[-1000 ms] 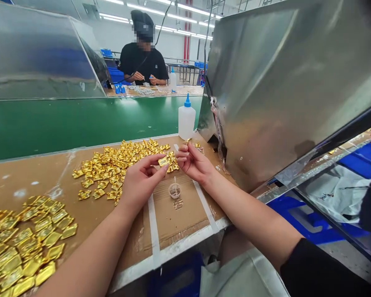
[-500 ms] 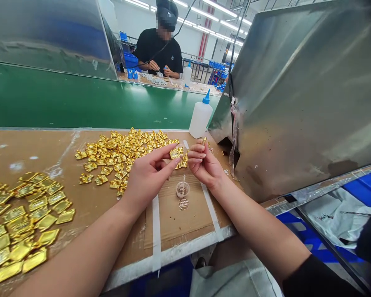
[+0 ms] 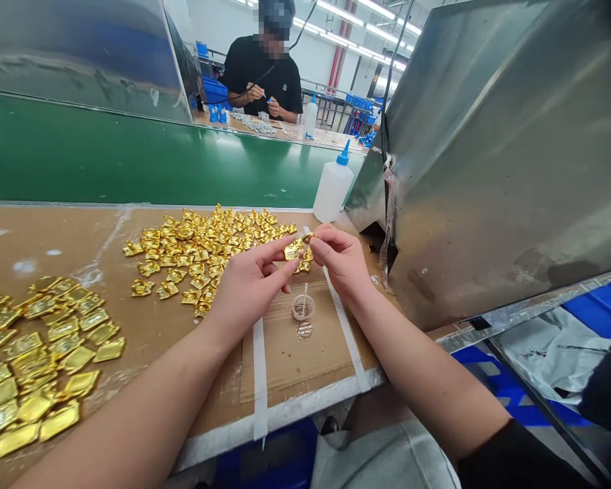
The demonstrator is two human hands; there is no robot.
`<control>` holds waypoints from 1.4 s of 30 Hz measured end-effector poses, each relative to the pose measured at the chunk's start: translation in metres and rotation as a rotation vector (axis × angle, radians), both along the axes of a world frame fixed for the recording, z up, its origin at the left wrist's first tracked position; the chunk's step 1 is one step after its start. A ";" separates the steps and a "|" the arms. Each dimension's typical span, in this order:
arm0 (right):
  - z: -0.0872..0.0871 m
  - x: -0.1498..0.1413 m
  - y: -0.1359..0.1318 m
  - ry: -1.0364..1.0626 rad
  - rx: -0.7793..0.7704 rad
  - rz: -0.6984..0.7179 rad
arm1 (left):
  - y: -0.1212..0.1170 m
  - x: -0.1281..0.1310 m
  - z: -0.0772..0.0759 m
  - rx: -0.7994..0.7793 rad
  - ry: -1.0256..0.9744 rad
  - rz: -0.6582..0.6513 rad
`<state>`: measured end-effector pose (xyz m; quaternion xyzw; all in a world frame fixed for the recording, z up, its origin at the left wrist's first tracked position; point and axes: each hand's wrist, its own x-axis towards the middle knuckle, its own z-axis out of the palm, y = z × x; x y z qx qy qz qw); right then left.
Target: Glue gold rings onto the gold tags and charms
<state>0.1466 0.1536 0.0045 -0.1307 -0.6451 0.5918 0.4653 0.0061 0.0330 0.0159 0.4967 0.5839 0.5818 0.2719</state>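
Left hand (image 3: 252, 282) beside right hand (image 3: 340, 260) (both in fingertip pinches), forearms (image 3: 165, 377) bare.

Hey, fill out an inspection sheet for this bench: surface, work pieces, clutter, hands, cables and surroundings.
Surface: brown bench with whitish marks; cardboard sheet flanked by white tape strips.
Work pieces: rear group and front-left group of gold pieces; clear cup holding a white stick; standing bottle with blue nozzle.
Clutter: crumbs and a shiny patch on the sheet.
Hands: left hand pinches a gold piece; right hand pinches a second gold piece close by.
Cables: one black cable by the right metal panel; another near the co-worker.
Surroundings: green surface beyond the bench; left metal panel; co-worker opposite.
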 end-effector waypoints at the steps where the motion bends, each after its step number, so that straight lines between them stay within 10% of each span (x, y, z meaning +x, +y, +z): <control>1: 0.000 0.001 -0.001 -0.035 0.041 -0.019 | 0.000 0.000 0.000 -0.006 -0.007 -0.004; 5: 0.002 0.002 -0.002 -0.137 0.097 -0.035 | 0.001 -0.002 -0.001 -0.011 -0.049 -0.017; 12: -0.003 -0.002 0.002 -0.086 -0.274 0.113 | 0.002 -0.003 -0.002 0.003 -0.072 0.001; 42: -0.005 -0.009 -0.012 -0.196 -0.026 0.052 | 0.008 -0.003 -0.018 0.019 -0.038 0.141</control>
